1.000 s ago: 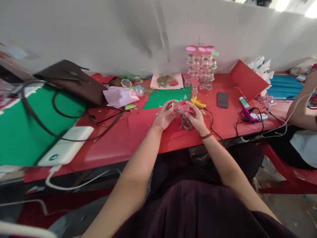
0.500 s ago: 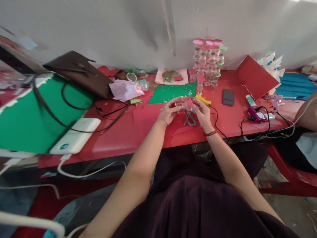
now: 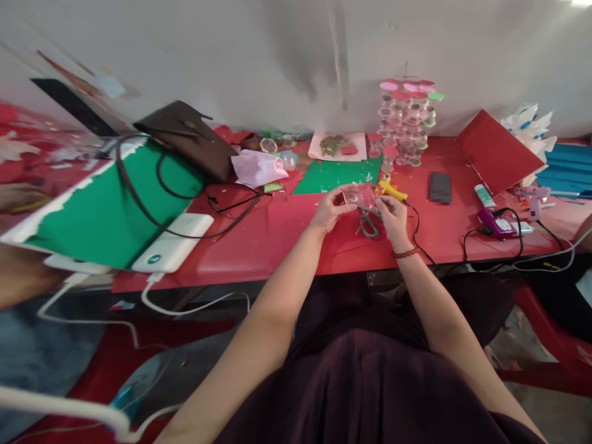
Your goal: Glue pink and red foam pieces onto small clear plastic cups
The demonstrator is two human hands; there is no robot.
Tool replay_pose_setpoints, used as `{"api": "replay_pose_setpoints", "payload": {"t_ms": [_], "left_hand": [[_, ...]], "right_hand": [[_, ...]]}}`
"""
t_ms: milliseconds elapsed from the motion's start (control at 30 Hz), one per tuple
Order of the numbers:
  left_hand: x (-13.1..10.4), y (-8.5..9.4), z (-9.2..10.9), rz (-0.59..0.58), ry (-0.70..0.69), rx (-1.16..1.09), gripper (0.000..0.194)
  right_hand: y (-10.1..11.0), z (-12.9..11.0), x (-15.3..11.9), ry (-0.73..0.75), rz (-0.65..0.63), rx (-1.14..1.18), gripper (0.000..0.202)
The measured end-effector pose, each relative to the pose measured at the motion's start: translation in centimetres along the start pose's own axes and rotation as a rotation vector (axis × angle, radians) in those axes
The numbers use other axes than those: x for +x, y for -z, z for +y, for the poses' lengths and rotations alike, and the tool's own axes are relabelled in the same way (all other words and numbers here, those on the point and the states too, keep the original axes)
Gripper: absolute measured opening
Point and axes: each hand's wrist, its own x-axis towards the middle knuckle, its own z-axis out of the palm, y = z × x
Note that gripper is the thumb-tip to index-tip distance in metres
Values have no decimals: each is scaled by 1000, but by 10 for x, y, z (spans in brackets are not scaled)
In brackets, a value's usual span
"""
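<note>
Between my two hands lies a clear plastic cup piece (image 3: 363,197), tinted pinkish, that looks like small cups joined together. My left hand (image 3: 329,211) is wrapped around its left end, with the thumb along the near side. On the other end, the fingertips of my right hand (image 3: 392,213) pinch the rim. Green-handled scissors (image 3: 370,229) rest on the red table just below the piece. Beyond my right fingers is a yellow glue gun (image 3: 391,187) with a black cord. A hanging piece built from many similar clear cups (image 3: 407,123) stands at the back.
A dark brown bag (image 3: 187,139) and a white power bank (image 3: 178,243) occupy the left, beside a green sheet (image 3: 115,209). To the right are a dark phone-like slab (image 3: 439,187), a red card (image 3: 502,151) and a purple socket block (image 3: 497,223). Other people sit either side.
The view has swung left, so the scene sits further right. My hands still hold the cup piece, which has turned slightly. Another person's arm now shows at the left edge.
</note>
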Motion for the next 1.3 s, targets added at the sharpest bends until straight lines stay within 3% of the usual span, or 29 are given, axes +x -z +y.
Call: {"api": "replay_pose_setpoints", "payload": {"t_ms": [500, 700, 900, 1133, 1300], "left_hand": [[1, -1, 3, -22, -58, 81, 39], [4, 2, -3, -1, 43, 27, 30], [5, 3, -4, -38, -33, 135, 42], [5, 6, -6, -120, -1, 210, 69], [4, 6, -6, -174, -38, 261, 62]], "right_hand": [[4, 9, 3, 98, -36, -164, 19], [3, 6, 1, 369, -15, -316, 8], [0, -4, -5, 514, -90, -348, 14], [-2, -7, -6, 583, -90, -348, 15], [0, -10, -5, 533, -102, -323, 14]]}}
